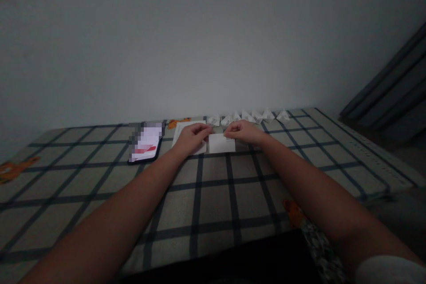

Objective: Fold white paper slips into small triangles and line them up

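A small white sheet of paper lies on the checked cloth between my hands. At its upper left corner, the thumb and forefinger of my left hand come together in a pinch; their exact contact is hard to see in the dim light. My right hand is closed on the sheet's upper right edge, its fingers curled. Under and beside my left hand are more white sheets, partly covered by it. Behind my hands stand several small folded white paper pieces in a row.
A phone with a lit, partly blurred screen lies left of the sheets. The checked cloth covers the surface up to a plain wall. Dark folded fabric hangs at the right.
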Demonstrator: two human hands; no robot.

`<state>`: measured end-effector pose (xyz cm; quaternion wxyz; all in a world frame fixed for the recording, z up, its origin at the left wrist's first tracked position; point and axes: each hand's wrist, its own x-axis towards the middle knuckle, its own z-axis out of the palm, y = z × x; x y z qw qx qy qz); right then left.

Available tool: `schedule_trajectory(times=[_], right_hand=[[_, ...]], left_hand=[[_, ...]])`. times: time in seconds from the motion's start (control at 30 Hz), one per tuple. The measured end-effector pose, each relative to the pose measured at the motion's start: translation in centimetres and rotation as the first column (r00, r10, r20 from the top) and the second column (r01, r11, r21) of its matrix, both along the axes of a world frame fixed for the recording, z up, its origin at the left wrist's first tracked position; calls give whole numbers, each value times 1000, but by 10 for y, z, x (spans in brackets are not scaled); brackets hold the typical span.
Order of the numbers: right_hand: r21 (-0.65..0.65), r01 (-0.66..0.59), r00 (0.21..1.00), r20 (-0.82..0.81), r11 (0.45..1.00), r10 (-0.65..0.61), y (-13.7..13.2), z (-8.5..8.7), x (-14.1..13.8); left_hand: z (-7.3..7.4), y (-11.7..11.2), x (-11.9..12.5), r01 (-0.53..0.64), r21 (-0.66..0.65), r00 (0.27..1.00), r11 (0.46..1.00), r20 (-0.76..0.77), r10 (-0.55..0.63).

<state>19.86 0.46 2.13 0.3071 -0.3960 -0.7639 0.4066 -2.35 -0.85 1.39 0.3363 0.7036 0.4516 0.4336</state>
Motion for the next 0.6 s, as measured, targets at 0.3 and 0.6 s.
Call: schedule_trajectory(times=[0.3, 0.6], right_hand=[[-50, -42, 997, -68, 998, 39, -6, 5, -3], [-61, 39, 991, -126, 997, -47, 0, 1, -3]], left_hand=[[-1, 0, -1, -90, 44, 995, 995, 33, 89], [-9, 2, 0, 101, -82, 992, 992, 86, -94]])
